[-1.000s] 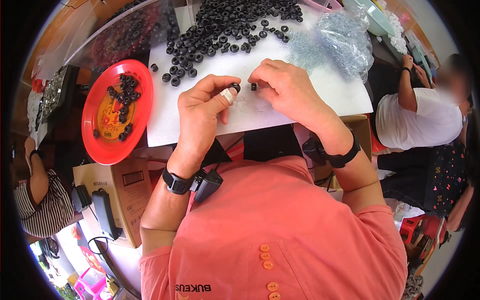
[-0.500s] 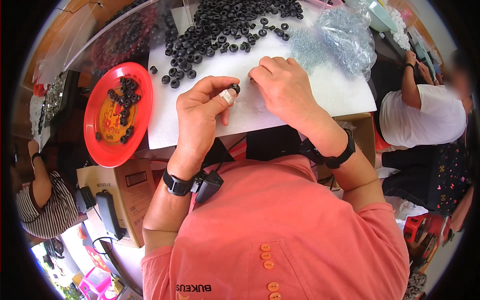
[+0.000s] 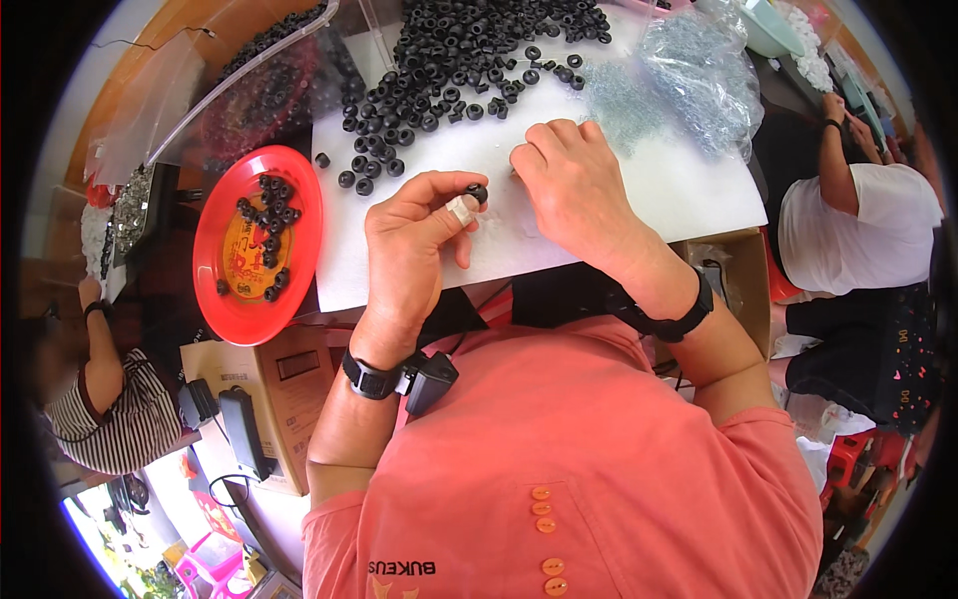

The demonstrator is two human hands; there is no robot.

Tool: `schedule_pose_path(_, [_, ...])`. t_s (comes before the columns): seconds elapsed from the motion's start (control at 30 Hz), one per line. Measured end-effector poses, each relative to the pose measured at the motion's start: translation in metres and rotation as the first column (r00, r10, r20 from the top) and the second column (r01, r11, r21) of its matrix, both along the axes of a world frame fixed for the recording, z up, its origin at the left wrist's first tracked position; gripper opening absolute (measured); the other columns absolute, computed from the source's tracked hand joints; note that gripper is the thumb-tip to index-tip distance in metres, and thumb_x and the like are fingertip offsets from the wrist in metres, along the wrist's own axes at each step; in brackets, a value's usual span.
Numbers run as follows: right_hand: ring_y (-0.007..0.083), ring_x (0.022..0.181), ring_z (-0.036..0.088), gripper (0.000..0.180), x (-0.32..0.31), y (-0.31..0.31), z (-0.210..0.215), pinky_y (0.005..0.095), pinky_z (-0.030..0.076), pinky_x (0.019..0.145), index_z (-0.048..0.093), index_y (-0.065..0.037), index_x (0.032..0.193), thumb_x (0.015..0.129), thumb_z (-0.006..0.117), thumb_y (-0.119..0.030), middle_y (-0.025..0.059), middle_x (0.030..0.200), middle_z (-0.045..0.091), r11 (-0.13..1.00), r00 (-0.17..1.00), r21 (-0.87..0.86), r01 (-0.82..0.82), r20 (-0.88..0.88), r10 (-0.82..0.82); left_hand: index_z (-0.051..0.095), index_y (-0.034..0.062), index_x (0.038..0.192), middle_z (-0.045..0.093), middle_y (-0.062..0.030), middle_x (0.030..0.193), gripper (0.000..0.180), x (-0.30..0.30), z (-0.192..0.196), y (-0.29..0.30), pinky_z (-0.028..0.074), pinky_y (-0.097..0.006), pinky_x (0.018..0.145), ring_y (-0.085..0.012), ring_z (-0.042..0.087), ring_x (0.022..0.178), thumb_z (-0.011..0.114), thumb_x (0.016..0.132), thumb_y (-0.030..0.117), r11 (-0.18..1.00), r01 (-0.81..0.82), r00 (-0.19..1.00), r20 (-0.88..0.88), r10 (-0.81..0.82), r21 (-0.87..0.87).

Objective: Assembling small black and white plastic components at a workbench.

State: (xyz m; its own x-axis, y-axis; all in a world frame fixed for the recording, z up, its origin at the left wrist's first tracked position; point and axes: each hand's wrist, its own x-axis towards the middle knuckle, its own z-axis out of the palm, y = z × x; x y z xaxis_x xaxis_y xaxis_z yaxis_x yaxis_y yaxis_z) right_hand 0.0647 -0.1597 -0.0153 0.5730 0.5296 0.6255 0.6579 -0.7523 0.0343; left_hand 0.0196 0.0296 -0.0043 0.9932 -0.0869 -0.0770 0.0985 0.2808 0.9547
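From the head view, the left hand (image 3: 414, 235) is raised over the near edge of the white sheet of paper (image 3: 689, 185), its wrist bent back and its fingers curled inward. Its thumb and forefinger pinch a small black rubber ring (image 3: 477, 192), held just above the sheet; a pale plaster wraps one fingertip beside the ring. A black wristwatch (image 3: 371, 379) sits on that forearm.

The right hand (image 3: 569, 185) lies palm down just right of the ring, fingers bent and tips pressed toward the paper. Whether it grips anything under those fingertips cannot be told. A black band (image 3: 679, 317) circles its wrist.

Far from both hands, a heap of loose black rubber rings (image 3: 459, 60) spreads over the sheet. To the far right lies a clear plastic bag of small metal parts (image 3: 689, 80). On the left, beside the sheet, a red round plastic plate (image 3: 225, 290) holds a few more black rings.
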Motion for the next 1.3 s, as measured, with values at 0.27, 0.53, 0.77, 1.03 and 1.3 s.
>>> schedule_pose_path(0.27, [0.0261, 0.075, 0.056, 0.010, -0.007, 0.010, 0.013, 0.0359, 0.043, 0.068, 0.060, -0.005, 0.089, 0.083, 0.066, -0.002, 0.0074, 0.081, 0.057, 0.873, 0.923, 0.467, -0.141, -0.256, 0.286, 0.068, -0.0051, 0.105, 0.066, -0.0062, 0.083, 0.018, 0.001, -0.004, -0.001, 0.042, -0.021, 0.050, -0.0083, 0.054, 0.062, 0.066, 0.087, -0.002, 0.998, -0.010, 0.999, 0.046, 0.007, 0.060])
schedule_pose_path(0.53, [0.0293, 0.072, 0.057, 0.014, -0.009, 0.020, 0.007, 0.0406, 0.043, 0.064, 0.056, -0.008, 0.090, 0.081, 0.066, -0.002, 0.0076, 0.080, 0.057, 0.815, 0.906, 0.554, -0.169, -0.237, 0.349, 0.067, -0.0049, 0.106, 0.065, -0.0045, 0.083, 0.020, 0.000, -0.007, -0.001, 0.041, -0.021, 0.051, -0.0079, 0.053, 0.060, 0.066, 0.087, -0.001, 0.999, -0.015, 0.997, 0.071, 0.011, 0.043])
schedule_pose_path(0.77, [0.0306, 0.073, 0.056, 0.016, -0.010, 0.023, 0.011, 0.0408, 0.045, 0.066, 0.056, -0.006, 0.088, 0.076, 0.066, -0.001, 0.0091, 0.080, 0.056, 0.881, 0.949, 0.420, -0.216, -0.121, 0.291, 0.067, -0.0048, 0.107, 0.064, -0.0049, 0.082, 0.019, 0.000, -0.008, 0.000, 0.042, -0.021, 0.050, -0.0079, 0.053, 0.060, 0.065, 0.089, 0.000, 1.000, -0.028, 0.999, 0.043, 0.027, 0.013])
schedule_pose_path(1.03, [0.0297, 0.074, 0.055, 0.019, -0.009, 0.019, 0.016, 0.0400, 0.044, 0.066, 0.055, -0.006, 0.086, 0.072, 0.067, -0.001, 0.0088, 0.081, 0.055, 0.921, 0.961, 0.309, -0.237, -0.066, 0.270, 0.067, -0.0056, 0.104, 0.067, -0.0066, 0.083, 0.017, 0.000, -0.004, 0.001, 0.044, -0.022, 0.048, -0.0086, 0.056, 0.063, 0.066, 0.088, 0.000, 0.999, -0.033, 0.999, 0.029, 0.033, -0.002])
schedule_pose_path(1.3, [0.0315, 0.072, 0.056, 0.018, -0.007, 0.021, 0.011, 0.0408, 0.045, 0.063, 0.054, -0.006, 0.086, 0.073, 0.065, 0.001, 0.0103, 0.079, 0.055, 0.852, 0.923, 0.457, -0.256, -0.145, 0.356, 0.067, -0.0063, 0.103, 0.067, -0.0070, 0.083, 0.017, 0.000, -0.003, 0.001, 0.042, -0.021, 0.048, -0.0086, 0.055, 0.062, 0.067, 0.088, -0.001, 0.998, -0.047, 0.999, 0.001, 0.047, -0.038])
